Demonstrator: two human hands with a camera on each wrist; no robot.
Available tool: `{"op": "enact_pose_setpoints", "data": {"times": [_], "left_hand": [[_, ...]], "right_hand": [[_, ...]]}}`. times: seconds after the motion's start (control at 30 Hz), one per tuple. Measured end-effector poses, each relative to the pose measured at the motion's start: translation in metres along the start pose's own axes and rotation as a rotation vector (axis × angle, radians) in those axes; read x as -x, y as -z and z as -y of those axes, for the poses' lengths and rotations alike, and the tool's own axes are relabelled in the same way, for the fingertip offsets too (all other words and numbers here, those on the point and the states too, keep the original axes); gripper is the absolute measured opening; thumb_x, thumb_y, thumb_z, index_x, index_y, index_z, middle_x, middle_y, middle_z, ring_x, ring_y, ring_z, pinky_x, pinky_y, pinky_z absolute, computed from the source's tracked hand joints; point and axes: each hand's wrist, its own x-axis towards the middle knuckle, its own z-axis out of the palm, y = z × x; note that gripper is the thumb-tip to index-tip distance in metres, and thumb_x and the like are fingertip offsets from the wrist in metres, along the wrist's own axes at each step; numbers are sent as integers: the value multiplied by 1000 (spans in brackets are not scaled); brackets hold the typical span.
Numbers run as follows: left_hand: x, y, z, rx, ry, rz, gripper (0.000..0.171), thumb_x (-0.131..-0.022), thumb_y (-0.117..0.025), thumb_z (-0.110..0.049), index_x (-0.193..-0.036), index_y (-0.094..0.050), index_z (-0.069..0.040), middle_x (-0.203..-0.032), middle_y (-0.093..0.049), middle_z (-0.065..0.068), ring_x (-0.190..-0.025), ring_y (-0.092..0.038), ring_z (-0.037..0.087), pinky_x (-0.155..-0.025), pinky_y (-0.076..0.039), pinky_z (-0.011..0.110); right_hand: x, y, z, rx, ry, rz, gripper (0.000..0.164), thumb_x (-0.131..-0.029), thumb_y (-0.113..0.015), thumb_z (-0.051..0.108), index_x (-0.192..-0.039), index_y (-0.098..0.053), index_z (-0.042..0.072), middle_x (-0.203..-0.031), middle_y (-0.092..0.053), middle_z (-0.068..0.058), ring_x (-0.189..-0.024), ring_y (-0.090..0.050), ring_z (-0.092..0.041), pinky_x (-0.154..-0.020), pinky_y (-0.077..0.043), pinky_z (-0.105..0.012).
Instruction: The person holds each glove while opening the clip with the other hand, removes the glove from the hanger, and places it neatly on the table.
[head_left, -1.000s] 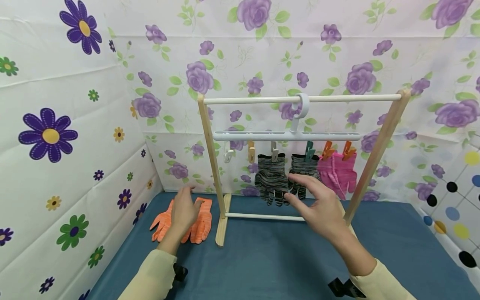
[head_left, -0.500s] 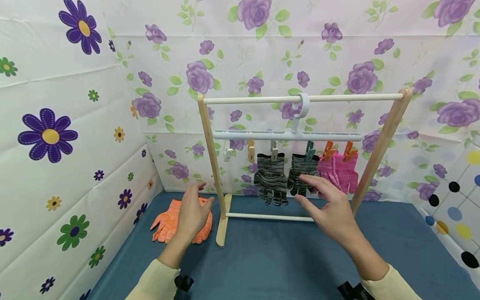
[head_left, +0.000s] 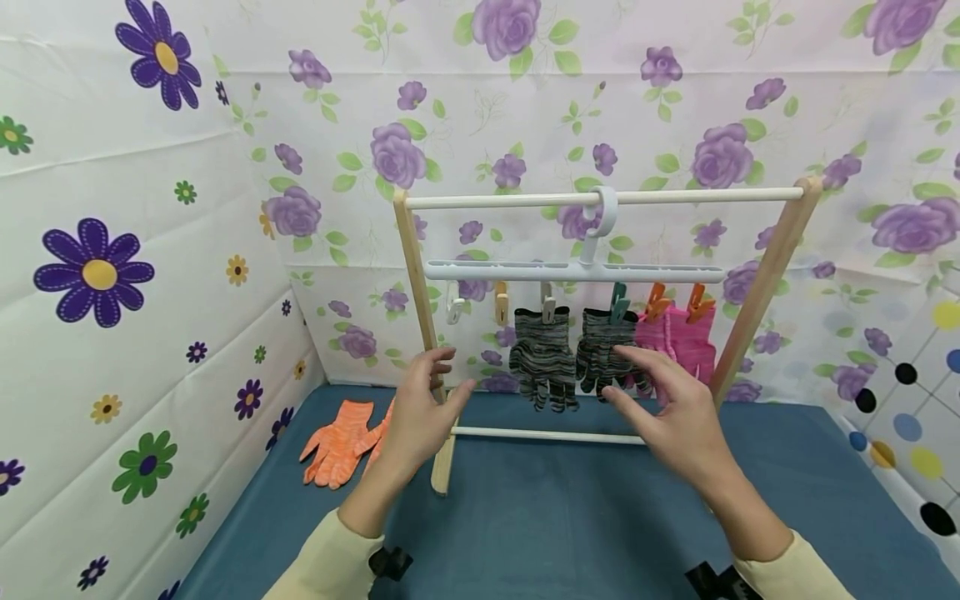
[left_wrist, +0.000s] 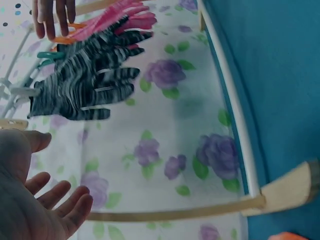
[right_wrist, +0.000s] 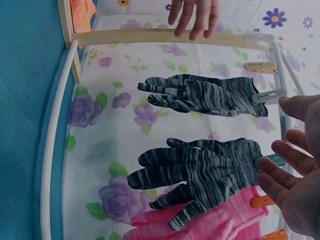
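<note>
Two black-and-grey striped gloves hang from the white hanger (head_left: 480, 271). A grey clothespin (head_left: 548, 310) holds the left striped glove (head_left: 542, 354), and a green clothespin (head_left: 618, 304) the right striped glove (right_wrist: 210, 170). Pink gloves (head_left: 690, 337) hang beside them from orange clothespins (head_left: 699, 304). My left hand (head_left: 422, 412) is in front of the rack's left post, fingers loosely bent and holding nothing. Before the right striped glove and the pink ones, my right hand (head_left: 678, 417) is spread, also holding nothing. Orange gloves (head_left: 337, 442) lie on the table, partly hidden by my left hand.
The hanger hooks over the top bar (head_left: 487, 201) of a wooden rack. A white clothespin (head_left: 454, 304) and a yellowish clothespin (head_left: 502, 304) hang at its left with nothing clipped. The rack's left foot (head_left: 444, 467) stands on the blue tabletop (head_left: 525, 525). Flowered cloth walls (head_left: 337, 208) surround it.
My left hand has moved right and away from the orange gloves toward the rack's left post. My right hand has shifted slightly right. The hanging gloves stay where they were.
</note>
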Motion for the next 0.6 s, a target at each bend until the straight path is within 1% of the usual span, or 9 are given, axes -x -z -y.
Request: {"op": "enact_pose_setpoints", "data": {"times": [0.1, 0.2, 0.33, 0.4, 0.43, 0.47, 0.57, 0.6], "left_hand": [[-4, -5, -7, 50, -10, 38, 53, -102, -77, -27, -148, -56, -12, -143, -59, 12, -126, -60, 33, -102, -51, 55], [-8, -10, -12, 80, -7, 73, 56, -102, -76, -31, -150, -53, -14, -147, -57, 7, -130, -59, 32, -105, -50, 52], [-14, -14, -18, 119, -4, 107, 61, -102, -76, -33, -154, -50, -15, -152, -54, 6, -135, -56, 28, -109, -48, 50], [-17, -17, -20, 139, -4, 124, 63, -102, -76, -33, -156, -48, -16, -154, -53, 5, -136, -56, 26, -111, -47, 48], [-19, -18, -21, 149, -7, 132, 64, -102, -76, -34, -157, -47, -16, -155, -52, 6, -137, -55, 25, -111, -47, 48], [-21, -20, -22, 160, -10, 140, 65, -102, -75, -34, -158, -47, -16, -156, -52, 6, -137, -55, 25, -112, -46, 48], [-27, -24, -22, 189, -11, 165, 68, -103, -75, -34, -160, -44, -15, -158, -50, 6, -138, -55, 27, -113, -46, 47], [-28, -26, -22, 201, -10, 174, 69, -103, -75, -34, -161, -43, -15, -158, -50, 7, -139, -55, 28, -113, -45, 47]], "right_hand": [[-1, 2, -1, 4, -2, -2, 57, -89, -87, 6, -143, -67, 8, -133, -69, -7, -68, -45, -12, -60, -37, -26], [-2, 3, -1, 8, -7, -4, 58, -89, -87, 7, -143, -66, 8, -130, -70, -7, -68, -46, -12, -60, -37, -23], [-4, 4, -1, 8, -12, -3, 60, -90, -87, 7, -145, -65, 9, -134, -69, -5, -87, -58, -9, -72, -44, -17], [-5, 5, -1, 4, -10, -1, 60, -90, -87, 7, -146, -65, 10, -136, -69, -6, -92, -58, -10, -73, -44, -17], [-6, 5, -1, 0, -10, 0, 61, -90, -87, 7, -146, -65, 10, -136, -69, -6, -95, -59, -11, -76, -45, -16], [-7, 5, -1, -6, -9, 2, 61, -90, -87, 7, -146, -65, 10, -136, -69, -7, -96, -61, -13, -77, -46, -14], [-9, 6, -1, -28, -13, 7, 61, -90, -87, 6, -147, -64, 10, -138, -67, -8, -108, -68, -20, -88, -48, -10], [-10, 6, -1, -37, -17, 10, 61, -90, -86, 6, -147, -63, 10, -140, -67, -7, -117, -68, -23, -95, -48, -11]]}}
